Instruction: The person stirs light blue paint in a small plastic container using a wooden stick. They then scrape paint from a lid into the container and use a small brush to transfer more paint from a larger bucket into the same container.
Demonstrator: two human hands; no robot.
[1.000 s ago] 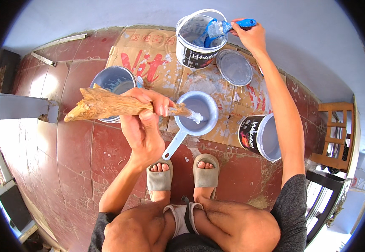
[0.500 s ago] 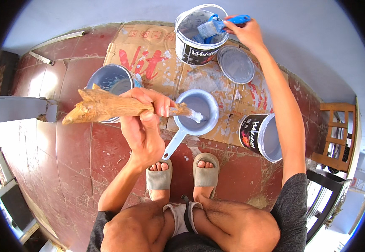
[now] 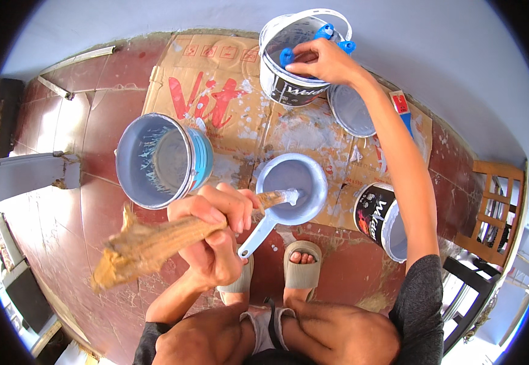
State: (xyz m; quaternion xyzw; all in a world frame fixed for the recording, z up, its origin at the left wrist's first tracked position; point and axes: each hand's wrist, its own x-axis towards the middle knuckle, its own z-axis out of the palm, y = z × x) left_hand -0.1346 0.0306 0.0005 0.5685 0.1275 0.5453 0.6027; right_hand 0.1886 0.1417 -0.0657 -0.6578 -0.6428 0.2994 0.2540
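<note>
My left hand (image 3: 212, 228) is wrapped round a rough wooden stick (image 3: 161, 243). The stick's paint-coated tip hangs over a pale blue plastic dipper (image 3: 257, 238), whose bowl has grey-blue paint inside. At the far side, my right hand (image 3: 325, 61) reaches over a paint bucket (image 3: 288, 92) with a raised white handle. Its fingers are closed at the blue handle of a paintbrush (image 3: 286, 58); the bristles are hidden in the bucket. Two more blue handle ends (image 3: 324, 31) stick up beside the hand.
Paint-spattered cardboard (image 3: 200, 64) covers part of the red tiled floor (image 3: 106, 207). A blue bucket (image 3: 202, 155) stands at left, and a black-labelled tub (image 3: 371, 210) tilts at right. A round lid (image 3: 352, 112) and a red-labelled brush (image 3: 400, 104) lie near the wall.
My right hand has lowered the paintbrush into the far bucket, moving left. My left hand has moved nearer to me, and the stick is tilted more. The view has shifted slightly.
</note>
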